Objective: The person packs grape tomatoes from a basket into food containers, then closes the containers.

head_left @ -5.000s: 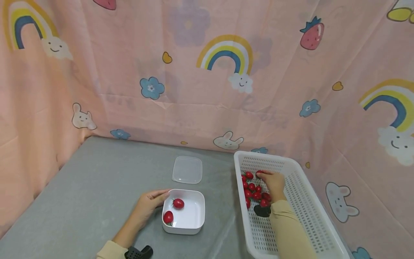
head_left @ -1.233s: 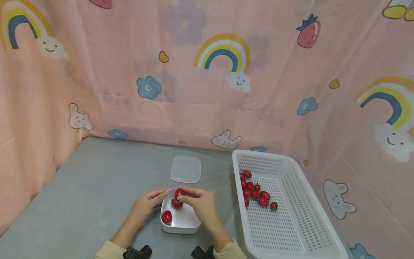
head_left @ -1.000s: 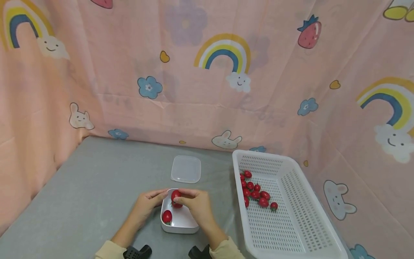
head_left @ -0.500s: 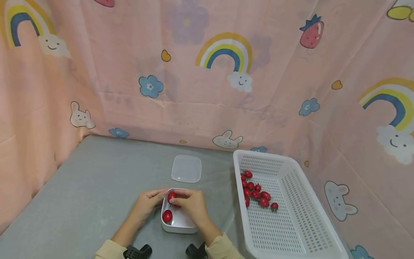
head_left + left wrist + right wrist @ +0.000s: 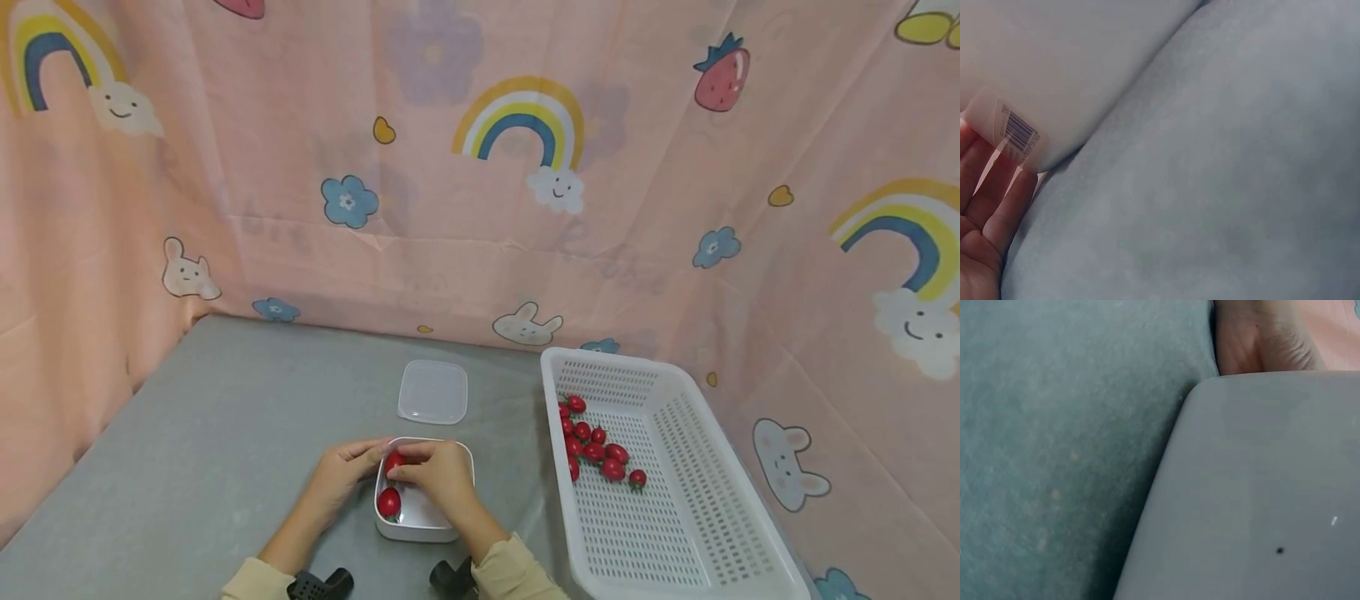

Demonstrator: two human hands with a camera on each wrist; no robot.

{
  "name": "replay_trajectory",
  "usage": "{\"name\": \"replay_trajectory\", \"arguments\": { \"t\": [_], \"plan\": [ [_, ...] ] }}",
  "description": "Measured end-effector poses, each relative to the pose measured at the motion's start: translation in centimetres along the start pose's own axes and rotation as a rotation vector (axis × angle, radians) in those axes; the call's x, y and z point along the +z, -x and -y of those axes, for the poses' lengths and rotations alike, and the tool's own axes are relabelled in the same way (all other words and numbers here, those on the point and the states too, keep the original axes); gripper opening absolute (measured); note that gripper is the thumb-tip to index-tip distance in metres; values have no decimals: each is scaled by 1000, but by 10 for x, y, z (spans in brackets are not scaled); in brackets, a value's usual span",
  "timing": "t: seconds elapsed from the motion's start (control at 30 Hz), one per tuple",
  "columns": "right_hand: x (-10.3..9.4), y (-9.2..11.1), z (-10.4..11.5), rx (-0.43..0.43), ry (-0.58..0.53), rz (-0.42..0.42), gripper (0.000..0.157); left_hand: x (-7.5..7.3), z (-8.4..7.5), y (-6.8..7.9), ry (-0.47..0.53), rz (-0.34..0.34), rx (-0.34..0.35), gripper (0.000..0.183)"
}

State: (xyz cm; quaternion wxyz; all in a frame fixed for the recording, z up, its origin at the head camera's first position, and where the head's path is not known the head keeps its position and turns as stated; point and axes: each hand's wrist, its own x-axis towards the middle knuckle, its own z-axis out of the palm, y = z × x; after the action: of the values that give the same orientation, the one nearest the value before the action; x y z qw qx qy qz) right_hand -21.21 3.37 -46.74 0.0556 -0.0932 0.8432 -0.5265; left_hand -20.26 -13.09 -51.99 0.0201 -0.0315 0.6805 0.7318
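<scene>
In the head view my left hand (image 5: 339, 475) holds the far left corner of a small white box (image 5: 418, 533), thumb at the rim. Its fingers lie along the outer wall by a barcode sticker (image 5: 1019, 130) in the left wrist view. My right hand (image 5: 444, 477) reaches over the box and pinches a red cherry tomato (image 5: 392, 461) inside that same corner. A second cherry tomato (image 5: 389, 503) lies in the near left corner, its green stem end toward me. The hand hides part of the box floor. In the right wrist view the box wall (image 5: 1241, 487) covers the fingers.
A white perforated basket (image 5: 675, 417) stands on the right, with several cherry tomatoes (image 5: 593, 452) along its left side. Behind the box a clear lid (image 5: 432, 392) lies flat on the grey tabletop (image 5: 247, 417). A pink patterned curtain (image 5: 300, 142) hangs behind.
My right hand has gone from the basket to the box with a cherry tomato, then moved left into the far corner. It now covers the tomato lying there. My left hand stays at the box.
</scene>
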Motion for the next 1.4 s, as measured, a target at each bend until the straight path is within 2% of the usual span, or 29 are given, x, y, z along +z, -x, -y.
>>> {"name": "replay_trajectory", "arguments": {
  "t": [0.27, 0.37, 0.53, 0.77, 0.93, 1.2, 1.4],
  "plan": [
    [1, 1, -1, -43, 91, -19, 30, 1, 1, 0, -6, -15, -13, 34],
    [1, 1, -1, -56, 91, -35, 29, 1, 1, 0, -10, -19, -14, 35],
    [-3, 2, 0, -23, 27, -40, 25, 3, 0, 0, -35, -39, -25, 33],
    [-20, 3, 14, -31, 48, -51, 26, 4, -1, 1, -63, -38, -37, 33],
    [-30, -4, 23, -23, -1, -63, 26, 2, -1, 0, -55, -49, -39, 34],
    [-45, -17, 34, -73, -66, -148, 24, 1, -2, 1, -27, -43, -30, 33],
    [-60, -25, 49, -65, -160, -198, 23, 1, -3, 1, -25, -42, -36, 33]
  ]
}}
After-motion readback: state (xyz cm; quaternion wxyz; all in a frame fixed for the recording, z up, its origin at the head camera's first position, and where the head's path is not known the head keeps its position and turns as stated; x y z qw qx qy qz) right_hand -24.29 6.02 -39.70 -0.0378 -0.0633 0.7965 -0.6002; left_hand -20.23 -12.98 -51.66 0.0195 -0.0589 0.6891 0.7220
